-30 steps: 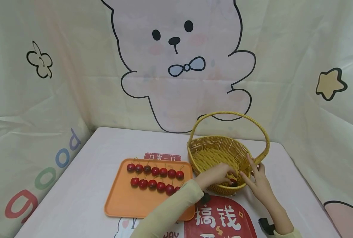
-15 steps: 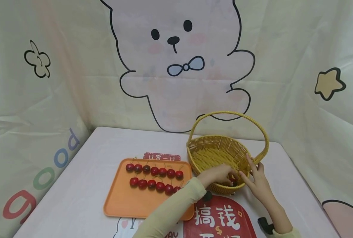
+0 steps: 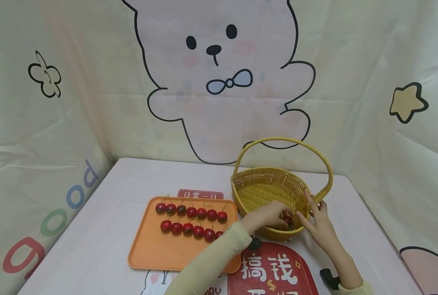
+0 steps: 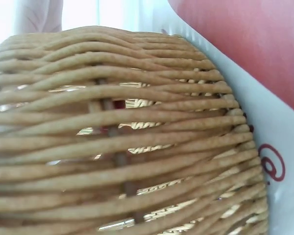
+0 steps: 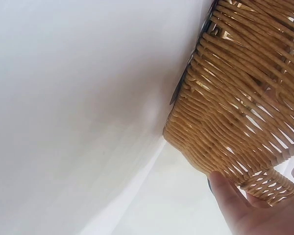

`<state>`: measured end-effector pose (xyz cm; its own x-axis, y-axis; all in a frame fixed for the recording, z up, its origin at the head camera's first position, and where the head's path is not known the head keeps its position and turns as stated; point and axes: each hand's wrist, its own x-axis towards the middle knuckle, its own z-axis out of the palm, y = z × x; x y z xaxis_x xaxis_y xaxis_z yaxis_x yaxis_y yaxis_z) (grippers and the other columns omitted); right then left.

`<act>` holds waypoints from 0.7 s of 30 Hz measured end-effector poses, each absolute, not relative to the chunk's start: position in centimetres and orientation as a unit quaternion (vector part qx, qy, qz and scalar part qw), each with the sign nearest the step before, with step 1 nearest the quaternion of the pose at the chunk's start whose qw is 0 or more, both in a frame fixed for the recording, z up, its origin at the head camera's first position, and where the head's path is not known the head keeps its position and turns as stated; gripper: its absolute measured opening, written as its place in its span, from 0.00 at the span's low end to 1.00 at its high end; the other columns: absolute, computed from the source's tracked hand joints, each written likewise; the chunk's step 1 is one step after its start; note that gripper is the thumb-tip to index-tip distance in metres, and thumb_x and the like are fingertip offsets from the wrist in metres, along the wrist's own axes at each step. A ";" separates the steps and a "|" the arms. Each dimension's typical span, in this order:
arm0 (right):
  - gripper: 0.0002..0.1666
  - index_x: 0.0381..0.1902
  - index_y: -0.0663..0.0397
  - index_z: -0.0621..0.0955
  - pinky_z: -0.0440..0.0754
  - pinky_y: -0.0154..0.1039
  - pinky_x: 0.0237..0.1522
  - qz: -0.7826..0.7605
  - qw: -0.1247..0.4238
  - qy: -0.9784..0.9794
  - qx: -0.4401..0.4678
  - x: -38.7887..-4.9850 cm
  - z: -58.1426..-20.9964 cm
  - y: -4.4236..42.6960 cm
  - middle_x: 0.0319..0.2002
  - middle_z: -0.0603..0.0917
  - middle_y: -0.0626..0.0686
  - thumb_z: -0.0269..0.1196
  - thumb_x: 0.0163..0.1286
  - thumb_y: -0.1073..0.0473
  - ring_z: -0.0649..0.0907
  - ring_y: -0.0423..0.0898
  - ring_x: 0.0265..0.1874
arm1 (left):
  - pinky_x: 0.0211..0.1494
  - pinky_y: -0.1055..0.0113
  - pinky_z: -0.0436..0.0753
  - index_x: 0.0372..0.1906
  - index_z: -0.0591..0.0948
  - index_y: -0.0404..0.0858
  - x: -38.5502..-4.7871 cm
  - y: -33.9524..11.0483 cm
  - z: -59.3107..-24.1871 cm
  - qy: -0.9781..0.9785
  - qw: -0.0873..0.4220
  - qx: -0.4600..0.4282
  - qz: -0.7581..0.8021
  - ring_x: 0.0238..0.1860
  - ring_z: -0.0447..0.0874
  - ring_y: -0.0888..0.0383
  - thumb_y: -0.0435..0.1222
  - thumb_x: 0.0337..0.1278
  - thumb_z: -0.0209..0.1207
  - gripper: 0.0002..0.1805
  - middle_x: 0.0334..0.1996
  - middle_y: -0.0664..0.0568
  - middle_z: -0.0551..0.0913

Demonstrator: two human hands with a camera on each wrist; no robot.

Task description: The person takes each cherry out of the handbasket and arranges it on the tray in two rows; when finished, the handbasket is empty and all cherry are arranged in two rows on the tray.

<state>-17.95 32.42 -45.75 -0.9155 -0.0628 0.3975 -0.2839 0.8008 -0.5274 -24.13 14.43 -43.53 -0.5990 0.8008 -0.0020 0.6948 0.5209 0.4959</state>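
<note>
A yellow woven basket [image 3: 267, 194] with a tall arched handle stands at the right of the table in the head view. Reaching over its front rim, my left hand [image 3: 268, 215] pinches a dark red cherry [image 3: 288, 221] low inside it. Fingers partly cover that cherry. My right hand [image 3: 321, 227] grips the basket's right rim below the handle, also visible in the right wrist view [image 5: 259, 213]. Woven wall [image 4: 137, 147] fills the left wrist view and hides most of the left hand's work. Left of the basket, an orange tray [image 3: 160, 254] bears two rows of stemmed cherries [image 3: 187, 228].
A red printed patch [image 3: 272, 270] with white characters lies in front of the basket. A small red label [image 3: 200, 194] shows behind the tray. Curtain-like walls [image 3: 359, 135] with cartoon prints enclose the table. My left sleeve [image 3: 213, 256] crosses the tray's right corner.
The left fingers shift slightly inside the basket, with the cherry staying at their tips. The right hand keeps its place on the rim. The head view drifts a little.
</note>
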 end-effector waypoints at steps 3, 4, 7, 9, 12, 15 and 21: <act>0.45 0.73 0.45 0.51 0.75 0.65 0.44 0.299 0.180 -0.933 0.089 -17.9 -45.7 32.4 0.60 0.55 0.73 0.61 0.63 0.60 0.69 0.73 0.53 | 0.39 0.84 0.73 0.53 0.79 0.44 -24.0 14.0 -43.4 0.864 0.098 0.431 0.239 0.41 0.78 0.70 0.36 0.53 0.63 0.19 0.45 0.59 0.82; 0.46 0.73 0.44 0.51 0.75 0.65 0.44 0.299 0.178 -0.934 0.087 -17.9 -45.6 32.4 0.60 0.54 0.73 0.61 0.63 0.60 0.69 0.73 0.53 | 0.40 0.84 0.73 0.53 0.79 0.44 -23.9 13.9 -43.5 0.865 0.092 0.431 0.240 0.41 0.78 0.70 0.36 0.53 0.63 0.19 0.46 0.59 0.82; 0.45 0.73 0.45 0.51 0.75 0.65 0.43 0.296 0.177 -0.935 0.085 -17.9 -45.6 32.3 0.61 0.54 0.74 0.61 0.63 0.60 0.69 0.75 0.52 | 0.41 0.84 0.73 0.53 0.79 0.43 -23.9 13.5 -43.4 0.864 0.079 0.433 0.246 0.43 0.78 0.69 0.36 0.54 0.63 0.19 0.47 0.58 0.81; 0.45 0.73 0.46 0.52 0.75 0.65 0.43 0.295 0.177 -0.935 0.086 -17.9 -45.6 32.3 0.61 0.54 0.74 0.61 0.63 0.60 0.69 0.75 0.52 | 0.41 0.85 0.73 0.52 0.79 0.43 -23.9 13.2 -43.4 0.864 0.070 0.433 0.246 0.43 0.78 0.69 0.37 0.55 0.62 0.18 0.47 0.57 0.80; 0.45 0.72 0.47 0.52 0.75 0.64 0.44 0.296 0.179 -0.934 0.088 -18.0 -45.6 32.4 0.60 0.54 0.74 0.61 0.63 0.60 0.68 0.75 0.53 | 0.41 0.85 0.73 0.52 0.80 0.42 -23.7 12.7 -43.2 0.863 0.059 0.431 0.257 0.43 0.78 0.68 0.38 0.55 0.62 0.18 0.48 0.56 0.79; 0.46 0.73 0.46 0.51 0.75 0.64 0.44 0.295 0.178 -0.935 0.087 -18.0 -45.7 32.4 0.60 0.55 0.73 0.62 0.63 0.60 0.69 0.73 0.53 | 0.42 0.84 0.73 0.52 0.80 0.43 -23.4 12.2 -42.9 0.861 0.044 0.427 0.273 0.44 0.77 0.67 0.39 0.56 0.62 0.17 0.49 0.55 0.78; 0.46 0.73 0.45 0.51 0.75 0.64 0.44 0.295 0.178 -0.935 0.088 -18.0 -45.7 32.4 0.60 0.55 0.73 0.62 0.63 0.61 0.69 0.74 0.53 | 0.43 0.83 0.72 0.54 0.79 0.46 -22.5 11.1 -42.5 0.861 0.016 0.414 0.294 0.46 0.75 0.68 0.41 0.57 0.61 0.19 0.50 0.56 0.76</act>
<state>-18.03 32.42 -45.73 -0.9212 -0.0586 0.3847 -0.2690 0.8102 -0.5208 -22.52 11.11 -42.46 -0.6560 0.7232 0.2158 0.7043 0.4840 0.5193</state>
